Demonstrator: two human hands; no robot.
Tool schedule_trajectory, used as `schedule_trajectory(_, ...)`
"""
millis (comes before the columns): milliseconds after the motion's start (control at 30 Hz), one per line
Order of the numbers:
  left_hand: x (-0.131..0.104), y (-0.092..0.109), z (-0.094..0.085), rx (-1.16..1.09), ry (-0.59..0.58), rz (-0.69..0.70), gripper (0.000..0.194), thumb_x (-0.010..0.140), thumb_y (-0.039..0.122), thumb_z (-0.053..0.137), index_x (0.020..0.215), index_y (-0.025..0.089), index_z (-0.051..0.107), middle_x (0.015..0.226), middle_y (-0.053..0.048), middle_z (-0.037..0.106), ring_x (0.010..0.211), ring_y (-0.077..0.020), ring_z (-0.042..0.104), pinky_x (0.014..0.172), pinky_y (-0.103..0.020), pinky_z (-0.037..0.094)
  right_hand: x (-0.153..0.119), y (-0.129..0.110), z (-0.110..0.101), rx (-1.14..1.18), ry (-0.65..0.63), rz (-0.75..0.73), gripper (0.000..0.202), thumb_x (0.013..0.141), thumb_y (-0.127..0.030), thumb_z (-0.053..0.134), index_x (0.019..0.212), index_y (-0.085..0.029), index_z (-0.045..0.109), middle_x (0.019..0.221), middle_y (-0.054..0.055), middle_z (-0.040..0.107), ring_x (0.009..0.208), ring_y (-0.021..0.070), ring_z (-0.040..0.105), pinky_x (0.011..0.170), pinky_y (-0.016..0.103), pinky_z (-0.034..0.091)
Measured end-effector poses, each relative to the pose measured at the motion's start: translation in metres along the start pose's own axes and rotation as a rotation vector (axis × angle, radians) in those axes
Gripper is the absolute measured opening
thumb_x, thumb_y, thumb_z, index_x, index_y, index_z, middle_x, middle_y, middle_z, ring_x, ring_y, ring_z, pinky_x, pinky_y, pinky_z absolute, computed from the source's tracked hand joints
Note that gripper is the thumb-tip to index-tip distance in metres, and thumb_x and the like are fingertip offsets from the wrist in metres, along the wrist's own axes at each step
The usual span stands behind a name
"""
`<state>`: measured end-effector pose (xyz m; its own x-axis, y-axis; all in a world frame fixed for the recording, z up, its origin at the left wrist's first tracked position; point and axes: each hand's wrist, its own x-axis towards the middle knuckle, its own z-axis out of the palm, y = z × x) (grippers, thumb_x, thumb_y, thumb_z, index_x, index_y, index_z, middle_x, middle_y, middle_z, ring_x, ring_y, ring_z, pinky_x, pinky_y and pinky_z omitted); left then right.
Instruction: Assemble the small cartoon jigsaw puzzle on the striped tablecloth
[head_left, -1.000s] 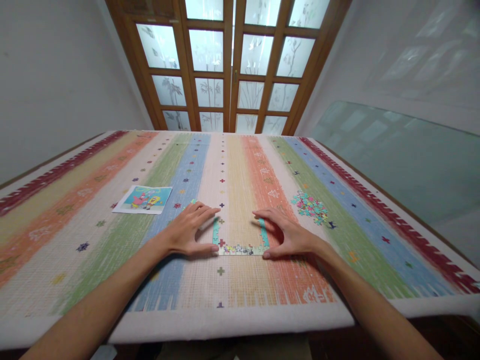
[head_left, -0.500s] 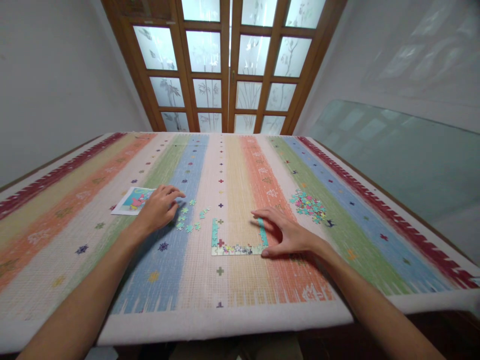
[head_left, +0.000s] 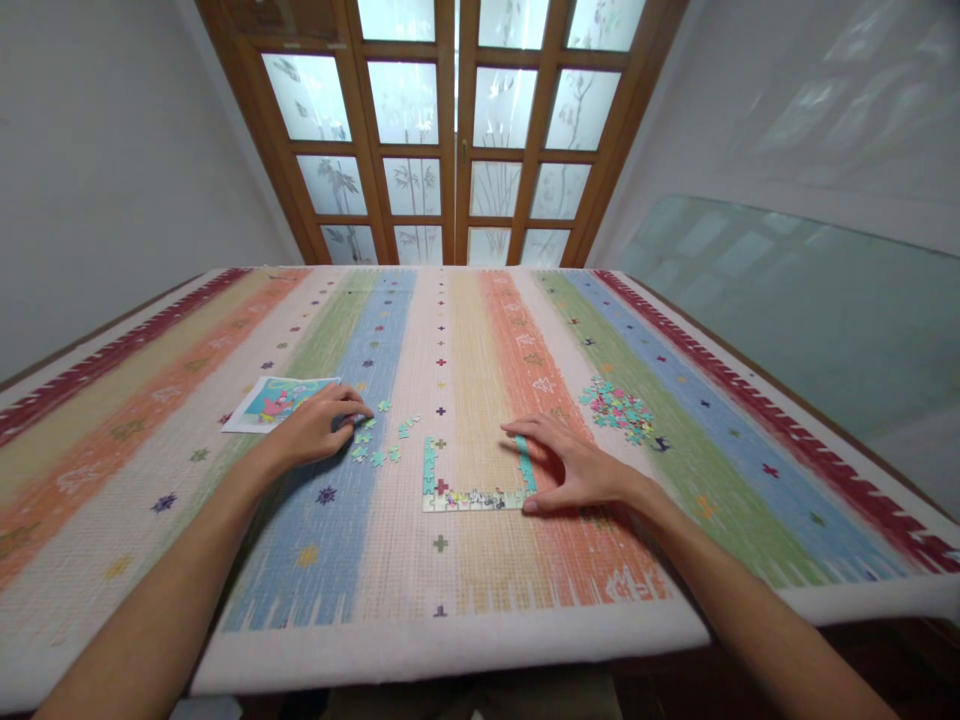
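Observation:
On the striped tablecloth, a U-shaped puzzle border (head_left: 480,499) has a bottom row and two short teal sides. My right hand (head_left: 574,465) rests over its right side, thumb by the bottom right corner and fingers apart, holding nothing. Several loose pale-green puzzle pieces (head_left: 377,457) are scattered left of the border. My left hand (head_left: 319,425) reaches to the edge of these pieces, fingers bent and thumb apart from the forefinger; no piece shows between them. Partly under that hand's outline is a reference picture (head_left: 277,400) with a pink figure on teal.
A heap of mixed puzzle pieces (head_left: 619,410) lies to the right, beyond my right hand. The tablecloth (head_left: 480,640) hangs over the near table edge. A glass panel (head_left: 795,310) leans along the right wall, and wooden doors (head_left: 457,150) with frosted panes stand behind the table.
My left hand has lowered and shifted slightly toward the near side, uncovering more of the reference picture. The right hand and the puzzle border stay in place.

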<state>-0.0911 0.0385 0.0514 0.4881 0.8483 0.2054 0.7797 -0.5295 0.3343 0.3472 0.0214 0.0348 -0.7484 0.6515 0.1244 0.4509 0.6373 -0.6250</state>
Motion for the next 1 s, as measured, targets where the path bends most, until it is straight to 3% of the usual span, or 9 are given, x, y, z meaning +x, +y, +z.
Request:
schedule_trajectory(367, 0.000, 0.005, -0.009, -0.007, 0.013, -0.022, 0.026, 0.082, 0.040, 0.054, 0.081, 0.021, 0.072, 0.091, -0.007, 0.071, 0.089, -0.0271, 0.065, 0.090, -0.042, 0.052, 0.001, -0.001, -0.001, -0.005, -0.020, 0.005, 0.093, 0.074, -0.059, 0.086, 0.153, -0.032, 0.047, 0.148, 0.013, 0.050, 0.138, 0.0395, 0.049, 0.117, 0.063, 0.038)
schedule_trajectory(567, -0.001, 0.009, -0.014, -0.012, -0.089, -0.022, 0.027, 0.080, 0.046, 0.060, 0.071, 0.021, 0.067, 0.079, -0.004, 0.068, 0.078, -0.0233, 0.063, 0.080, -0.036, 0.050, 0.001, -0.002, -0.002, -0.013, -0.024, -0.001, 0.092, 0.074, -0.058, 0.086, 0.153, -0.032, 0.048, 0.147, 0.013, 0.050, 0.137, 0.0388, 0.049, 0.117, 0.062, 0.039)
schedule_trajectory(767, 0.000, 0.012, -0.013, -0.022, -0.090, -0.031, 0.031, 0.083, 0.050, 0.059, 0.077, 0.021, 0.069, 0.079, -0.004, 0.069, 0.073, -0.0208, 0.062, 0.071, -0.032, 0.049, 0.001, -0.002, -0.001, -0.019, -0.020, -0.010, 0.089, 0.074, -0.058, 0.086, 0.152, -0.033, 0.049, 0.145, 0.012, 0.052, 0.136, 0.0378, 0.051, 0.116, 0.060, 0.041)
schedule_trajectory(1000, 0.002, 0.014, -0.008, -0.061, -0.070, -0.040, 0.030, 0.087, 0.044, 0.054, 0.084, 0.022, 0.074, 0.084, -0.006, 0.071, 0.075, -0.0226, 0.065, 0.074, -0.036, 0.052, 0.002, -0.002, 0.000, -0.022, -0.005, -0.012, 0.089, 0.073, -0.059, 0.086, 0.151, -0.032, 0.051, 0.144, 0.012, 0.052, 0.135, 0.0384, 0.051, 0.116, 0.060, 0.041)
